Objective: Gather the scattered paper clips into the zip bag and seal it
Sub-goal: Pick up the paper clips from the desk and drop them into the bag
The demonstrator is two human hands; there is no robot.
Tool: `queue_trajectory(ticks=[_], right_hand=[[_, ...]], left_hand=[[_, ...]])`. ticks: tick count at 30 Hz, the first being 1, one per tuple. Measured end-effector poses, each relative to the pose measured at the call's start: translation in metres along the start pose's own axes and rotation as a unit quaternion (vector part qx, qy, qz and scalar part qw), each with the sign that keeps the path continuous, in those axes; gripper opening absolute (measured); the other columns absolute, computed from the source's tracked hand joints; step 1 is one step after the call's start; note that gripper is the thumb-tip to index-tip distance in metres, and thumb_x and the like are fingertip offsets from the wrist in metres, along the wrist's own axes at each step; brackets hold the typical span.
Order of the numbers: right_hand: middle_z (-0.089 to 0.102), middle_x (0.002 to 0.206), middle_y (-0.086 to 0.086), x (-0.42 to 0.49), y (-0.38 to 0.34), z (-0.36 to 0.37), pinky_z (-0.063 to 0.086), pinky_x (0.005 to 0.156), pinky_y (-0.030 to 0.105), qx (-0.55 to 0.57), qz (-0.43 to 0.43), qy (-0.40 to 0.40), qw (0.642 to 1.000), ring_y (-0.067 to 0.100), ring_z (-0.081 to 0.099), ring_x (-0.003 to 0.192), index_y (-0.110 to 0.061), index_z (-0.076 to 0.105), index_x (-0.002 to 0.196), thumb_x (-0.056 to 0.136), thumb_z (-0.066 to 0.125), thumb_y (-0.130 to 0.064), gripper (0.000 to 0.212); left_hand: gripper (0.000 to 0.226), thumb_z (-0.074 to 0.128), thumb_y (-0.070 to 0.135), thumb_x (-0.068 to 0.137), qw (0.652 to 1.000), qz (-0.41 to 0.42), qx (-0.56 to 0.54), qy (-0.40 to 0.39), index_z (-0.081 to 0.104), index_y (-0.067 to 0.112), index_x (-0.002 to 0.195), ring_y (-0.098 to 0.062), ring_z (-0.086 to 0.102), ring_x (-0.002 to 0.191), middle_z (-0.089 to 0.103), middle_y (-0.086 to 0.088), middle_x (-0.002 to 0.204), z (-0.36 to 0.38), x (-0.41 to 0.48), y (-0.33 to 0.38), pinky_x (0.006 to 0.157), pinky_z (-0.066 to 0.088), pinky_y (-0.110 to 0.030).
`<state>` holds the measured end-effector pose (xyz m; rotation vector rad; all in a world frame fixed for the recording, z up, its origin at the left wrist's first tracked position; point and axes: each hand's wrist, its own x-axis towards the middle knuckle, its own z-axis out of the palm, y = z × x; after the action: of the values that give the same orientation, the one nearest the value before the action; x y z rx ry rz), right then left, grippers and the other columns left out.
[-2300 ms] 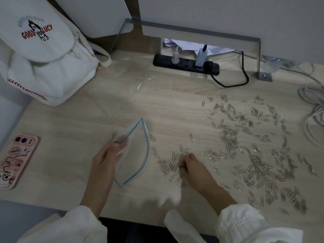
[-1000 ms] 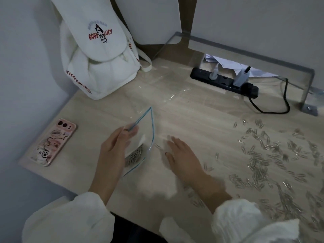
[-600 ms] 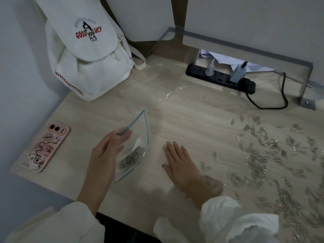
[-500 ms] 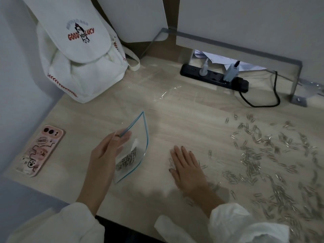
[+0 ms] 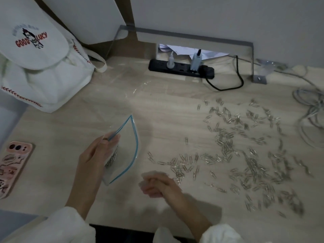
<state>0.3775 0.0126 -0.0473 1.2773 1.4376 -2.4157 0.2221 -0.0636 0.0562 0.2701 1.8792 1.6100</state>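
Observation:
A clear zip bag [image 5: 126, 149] with a blue zip strip lies on the wooden desk [image 5: 168, 106], its mouth held open toward the right. My left hand [image 5: 95, 159] pinches the bag's upper lip. A small bunch of paper clips [image 5: 111, 159] sits inside the bag. Many silver paper clips [image 5: 236, 155] lie scattered over the right half of the desk, the nearest ones [image 5: 182, 166] just right of the bag. My right hand [image 5: 157, 185] is low on the desk below the bag's mouth, blurred, with its fingers pointing left beside the nearest clips.
A white backpack [image 5: 38, 67] stands at the back left. A pink phone [image 5: 12, 165] lies at the left edge. A black power strip [image 5: 180, 69] with plugs sits at the back, and grey cables [image 5: 312, 116] coil at the right edge.
My right hand has pulled back toward the near edge and dragged a trail of clips leftward toward the bag. My left hand keeps holding the bag open.

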Motion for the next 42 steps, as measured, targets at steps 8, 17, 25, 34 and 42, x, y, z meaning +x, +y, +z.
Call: queue_trajectory(ticks=[8,17,25,34,42], right_hand=[[0.065,0.081,0.013,0.013,-0.010,-0.047,0.047,0.057,0.016,0.184,-0.044,0.172,0.967,0.011,0.064,0.060,-0.001,0.057,0.109,0.089,0.047,0.002,0.023],[0.069,0.075,0.002,-0.023,0.015,-0.071,0.049,0.064,0.021,-0.061,0.036,-0.001,0.997,0.014,0.065,0.068,-0.014,0.063,0.092,0.093,0.041,-0.008,0.022],[0.064,0.082,0.004,-0.018,-0.018,-0.109,0.046,0.065,0.010,-0.090,-0.125,0.323,0.934,0.008,0.062,0.072,-0.006,0.065,0.091,0.086,0.054,0.001,0.015],[0.031,0.122,0.013,-0.013,-0.025,-0.135,0.045,0.090,0.041,-0.404,0.002,0.364,0.839,0.037,0.049,0.107,-0.012,0.039,0.119,0.069,0.075,-0.037,0.067],[0.038,0.117,0.013,0.009,-0.025,-0.101,0.045,0.079,0.033,-0.386,-0.050,0.320,0.864,0.034,0.057,0.089,-0.008,0.052,0.108,0.084,0.056,-0.008,0.024]], left_hand=[[0.027,0.043,0.014,0.095,1.000,0.003,0.018,-0.010,0.065,0.009,0.110,0.004,0.063,0.097,0.069,0.004,0.108,0.003,-0.011,-0.004,0.086,0.047,-0.009],[0.028,0.043,0.018,0.096,0.999,-0.006,0.031,-0.021,0.065,0.013,0.112,-0.007,0.059,0.112,0.069,0.004,0.112,0.012,-0.015,-0.014,0.102,0.039,-0.029],[0.029,0.042,0.016,0.096,0.999,-0.007,0.036,-0.030,0.064,0.010,0.114,0.001,0.060,0.107,0.069,0.005,0.109,0.018,-0.016,-0.010,0.101,0.038,-0.025],[0.029,0.042,0.016,0.096,0.999,-0.027,0.033,-0.031,0.064,0.011,0.113,-0.005,0.061,0.108,0.069,0.003,0.110,0.020,-0.014,-0.010,0.103,0.038,-0.027],[0.017,0.055,0.025,0.087,0.999,-0.039,0.011,-0.021,0.067,0.021,0.098,-0.011,0.057,0.115,0.067,-0.003,0.114,0.023,-0.015,-0.008,0.098,0.040,-0.026]])
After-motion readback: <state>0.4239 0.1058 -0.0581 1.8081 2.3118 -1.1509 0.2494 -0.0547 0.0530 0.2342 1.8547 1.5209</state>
